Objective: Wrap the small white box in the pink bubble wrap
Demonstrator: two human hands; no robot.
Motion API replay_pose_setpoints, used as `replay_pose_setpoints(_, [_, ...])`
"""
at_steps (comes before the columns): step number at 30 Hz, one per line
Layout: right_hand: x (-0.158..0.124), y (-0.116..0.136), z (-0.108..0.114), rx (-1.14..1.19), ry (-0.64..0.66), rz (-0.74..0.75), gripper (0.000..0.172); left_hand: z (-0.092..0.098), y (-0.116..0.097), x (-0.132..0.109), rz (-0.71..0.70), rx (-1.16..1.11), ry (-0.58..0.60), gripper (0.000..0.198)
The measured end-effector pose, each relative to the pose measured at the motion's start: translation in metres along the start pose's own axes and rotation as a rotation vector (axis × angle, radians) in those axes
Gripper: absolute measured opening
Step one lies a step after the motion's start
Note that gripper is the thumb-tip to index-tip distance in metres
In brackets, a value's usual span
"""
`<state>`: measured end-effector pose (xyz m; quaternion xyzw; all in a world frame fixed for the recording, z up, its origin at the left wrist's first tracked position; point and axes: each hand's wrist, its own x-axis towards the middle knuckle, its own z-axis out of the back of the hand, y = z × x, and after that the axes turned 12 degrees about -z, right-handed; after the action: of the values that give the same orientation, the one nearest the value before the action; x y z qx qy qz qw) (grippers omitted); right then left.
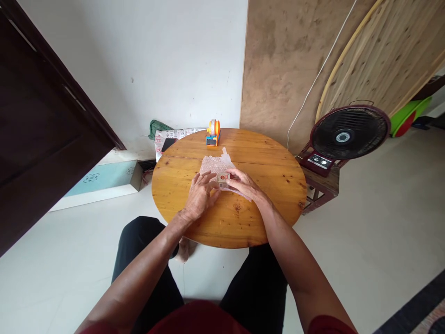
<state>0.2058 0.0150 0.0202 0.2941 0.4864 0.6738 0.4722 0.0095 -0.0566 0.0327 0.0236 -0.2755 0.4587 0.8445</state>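
Observation:
A small printed cardboard box (223, 179) lies on a sheet of bubble wrap (212, 163) on the round wooden table. My right hand (244, 184) has its fingers closed around the box's right end. At the box's left end is my left hand (200, 194), its fingers stretched out and apart over the wrap's near-left edge, with the fingertips close to the box. Whether those fingertips touch the box I cannot tell. Part of the wrap is hidden under both hands and the box.
An orange and blue tape dispenser (213, 133) stands near the far edge of the wooden table (229, 227). To the right, a dark fan (342, 137) rests on a wooden stool (321, 185). Behind the table's left side lies a white printed sack (160, 141).

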Motion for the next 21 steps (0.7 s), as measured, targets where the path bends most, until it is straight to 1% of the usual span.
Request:
replay_pose_setpoints(2, [0.002, -0.001, 0.001, 0.086, 0.023, -0.009, 0.046, -0.003, 0.006, 0.011, 0.041, -0.063, -0.031, 0.015])
replay_pose_setpoints(4, [0.003, -0.001, 0.003, 0.198, 0.044, -0.047, 0.056, -0.007, 0.012, 0.022, 0.097, -0.145, -0.059, 0.013])
replay_pose_setpoints(6, [0.003, 0.001, 0.007, 0.291, 0.046, -0.068, 0.063, -0.011, 0.019, 0.031, 0.187, -0.242, -0.069, 0.012])
replay_pose_setpoints(7, [0.002, 0.002, 0.008, 0.313, 0.046, -0.059, 0.063, -0.012, 0.022, 0.035, 0.237, -0.283, -0.066, 0.013])
replay_pose_setpoints(9, [-0.001, 0.006, 0.012, 0.316, 0.067, -0.025, 0.059, -0.015, 0.027, 0.04, 0.316, -0.346, -0.052, 0.018])
replay_pose_setpoints(11, [-0.005, 0.01, 0.014, 0.287, 0.096, -0.023, 0.06, -0.018, 0.031, 0.043, 0.349, -0.398, -0.047, 0.023])
replay_pose_setpoints(13, [-0.008, 0.014, 0.015, 0.228, 0.079, -0.035, 0.061, -0.02, 0.034, 0.045, 0.365, -0.48, -0.073, 0.023])
replay_pose_setpoints(14, [-0.008, 0.015, 0.014, 0.189, 0.049, -0.04, 0.059, -0.022, 0.034, 0.045, 0.373, -0.523, -0.087, 0.022])
replay_pose_setpoints(17, [-0.006, 0.014, 0.011, 0.082, -0.025, -0.071, 0.042, -0.024, 0.033, 0.045, 0.388, -0.627, -0.104, 0.021])
replay_pose_setpoints(19, [-0.004, 0.011, 0.008, 0.06, -0.057, -0.08, 0.033, -0.024, 0.03, 0.044, 0.408, -0.734, -0.116, 0.022])
replay_pose_setpoints(21, [-0.001, 0.007, 0.007, 0.056, -0.093, -0.056, 0.026, -0.022, 0.027, 0.045, 0.448, -0.871, -0.147, 0.023])
